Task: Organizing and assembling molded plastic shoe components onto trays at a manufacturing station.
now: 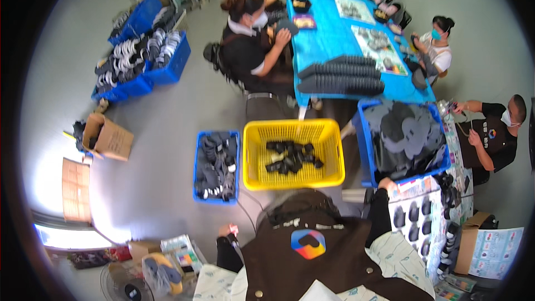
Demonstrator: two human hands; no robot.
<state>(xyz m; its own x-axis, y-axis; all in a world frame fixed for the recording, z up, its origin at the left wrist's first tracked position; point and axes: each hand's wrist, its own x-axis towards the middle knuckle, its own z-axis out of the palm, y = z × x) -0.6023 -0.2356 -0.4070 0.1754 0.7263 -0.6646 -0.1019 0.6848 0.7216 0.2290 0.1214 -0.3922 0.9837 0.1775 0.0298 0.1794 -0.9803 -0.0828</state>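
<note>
The large blue crate [364, 147] looks moulded from smooth, faintly shiny plastic, and the dark sheets [404, 134] inside it are flat, matt and rubbery. The yellow basket [255, 159] is plastic too, its walls perforated into a grid; the black pieces [292, 157] in it may be rubber or plastic, too small here to tell. Smooth, slightly glossy blue sheeting covers the bench [320, 33], where stacked soles [341, 82] show a matt, ribbed surface. The open carton [116, 140] is dull cardboard, the brown apron [273, 267] matt cloth, the grey floor [159, 181] smooth.
</note>
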